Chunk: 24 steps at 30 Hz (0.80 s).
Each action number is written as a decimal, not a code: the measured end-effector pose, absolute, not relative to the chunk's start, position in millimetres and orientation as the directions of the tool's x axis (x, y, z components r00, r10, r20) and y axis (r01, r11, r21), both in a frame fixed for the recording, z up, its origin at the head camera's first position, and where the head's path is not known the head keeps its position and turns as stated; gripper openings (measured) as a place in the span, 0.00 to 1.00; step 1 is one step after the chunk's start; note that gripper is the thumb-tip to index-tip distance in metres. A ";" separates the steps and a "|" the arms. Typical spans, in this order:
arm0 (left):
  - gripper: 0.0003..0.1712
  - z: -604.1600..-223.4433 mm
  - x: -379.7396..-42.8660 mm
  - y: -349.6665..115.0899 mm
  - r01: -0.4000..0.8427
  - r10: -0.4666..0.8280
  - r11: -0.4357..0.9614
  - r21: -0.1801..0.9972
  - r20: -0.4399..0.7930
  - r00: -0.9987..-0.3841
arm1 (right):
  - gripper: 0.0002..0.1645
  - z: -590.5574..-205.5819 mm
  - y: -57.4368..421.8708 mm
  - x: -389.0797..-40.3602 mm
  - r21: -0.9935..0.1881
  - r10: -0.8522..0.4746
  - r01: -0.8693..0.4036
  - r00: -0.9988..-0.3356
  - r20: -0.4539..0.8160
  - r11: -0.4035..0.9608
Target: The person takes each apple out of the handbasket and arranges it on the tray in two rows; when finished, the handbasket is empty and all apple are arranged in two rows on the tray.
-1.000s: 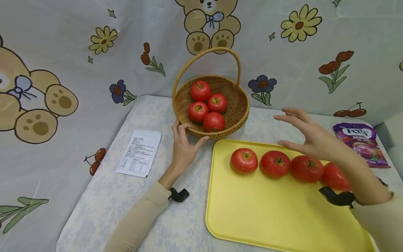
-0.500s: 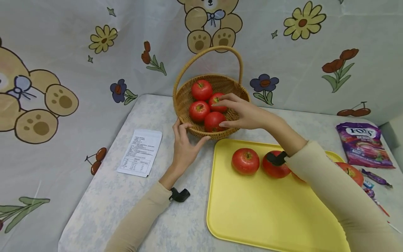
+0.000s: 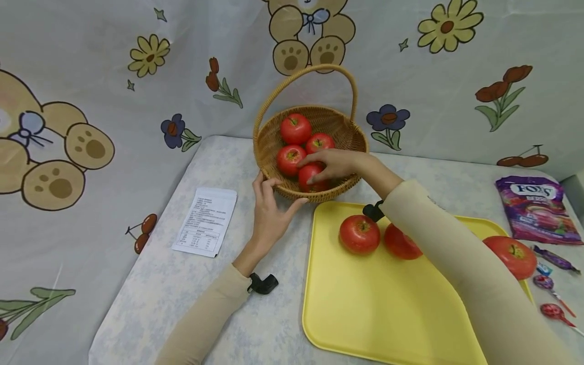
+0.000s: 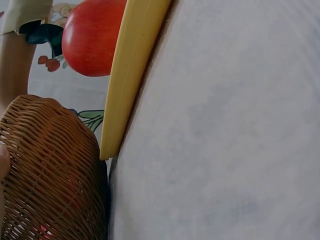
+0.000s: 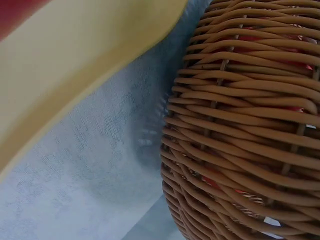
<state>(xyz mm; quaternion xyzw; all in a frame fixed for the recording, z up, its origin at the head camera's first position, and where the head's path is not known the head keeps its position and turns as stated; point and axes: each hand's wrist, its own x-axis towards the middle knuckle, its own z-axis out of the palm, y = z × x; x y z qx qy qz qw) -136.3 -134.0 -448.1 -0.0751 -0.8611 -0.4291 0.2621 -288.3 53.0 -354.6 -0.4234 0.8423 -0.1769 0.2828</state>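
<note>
In the head view, a wicker basket [image 3: 339, 195] with an arched handle holds several red apples. My left hand [image 3: 270, 220] grips its front left rim, the fingers over the edge and the thumb spread along the outside. My right hand [image 3: 335, 163] reaches in over the right rim, fingers and thumb curled round the front apple [image 3: 306, 175]. Three other apples, one being the rear apple [image 3: 295, 129], lie around it. The left wrist view shows the woven side of the basket [image 4: 55, 170], and the right wrist view looks at the basket wall [image 5: 245, 115] from outside.
Right of the basket lies a yellow tray [image 3: 365, 304] with red apples [image 3: 359, 234], partly covered by the right sleeve. A purple candy bag [image 3: 538, 210], a wrapped candy [image 3: 556, 259] and lollipops [image 3: 553, 311] lie far right. A white printed packet [image 3: 205, 221] lies left.
My right hand has swept left from over the tray into the basket and lowered onto the front apple. My left hand stays at the basket rim.
</note>
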 end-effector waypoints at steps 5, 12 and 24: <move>0.39 -444.7 -136.6 -131.9 0.359 -0.078 0.640 0.680 0.522 -0.849 | 0.33 -356.4 54.9 -286.9 -0.594 -0.820 -0.572 -0.464 -0.334 0.566; 0.38 -443.6 -135.3 -131.6 0.361 -0.080 0.636 0.682 0.524 -0.848 | 0.31 -361.0 55.9 -286.7 -0.605 -0.849 -0.606 -0.454 -0.270 0.516; 0.38 -443.8 -134.7 -132.0 0.353 -0.093 0.620 0.700 0.513 -0.853 | 0.31 -347.7 61.9 -278.7 -0.559 -0.876 -0.702 -0.471 -0.101 0.442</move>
